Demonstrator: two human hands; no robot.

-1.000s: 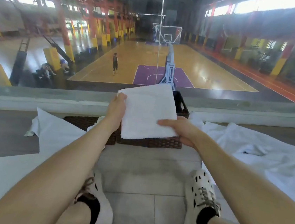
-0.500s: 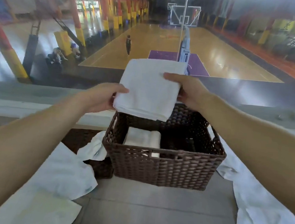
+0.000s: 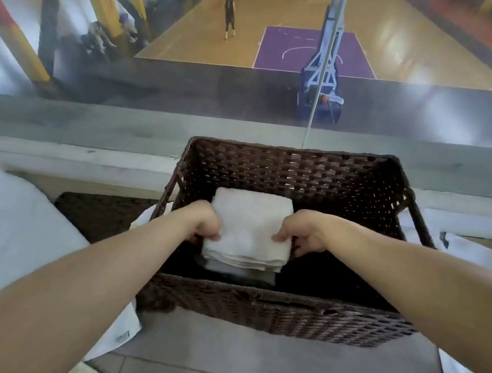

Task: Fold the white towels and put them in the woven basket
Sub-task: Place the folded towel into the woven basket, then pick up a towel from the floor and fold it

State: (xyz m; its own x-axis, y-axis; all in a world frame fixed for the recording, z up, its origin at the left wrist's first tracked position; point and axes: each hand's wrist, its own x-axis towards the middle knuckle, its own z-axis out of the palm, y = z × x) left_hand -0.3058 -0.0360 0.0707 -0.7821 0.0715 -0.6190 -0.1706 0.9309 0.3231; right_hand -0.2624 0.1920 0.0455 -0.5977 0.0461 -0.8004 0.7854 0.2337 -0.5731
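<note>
Both your bare forearms reach forward and down, drawing in toward each other. Your left hand is curled, knuckles up, its thumb tip lying on top of the folded towel at the left edge. Your right hand mirrors it at the right edge, thumb on top, fingers tucked under and hidden. The two hands sit level and apart.

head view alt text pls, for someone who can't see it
A person's left grip and right grip hold a folded towel inside a brown woven basket, over a second towel. Loose towels lie on the floor either side; a basketball court shows beyond.
</note>
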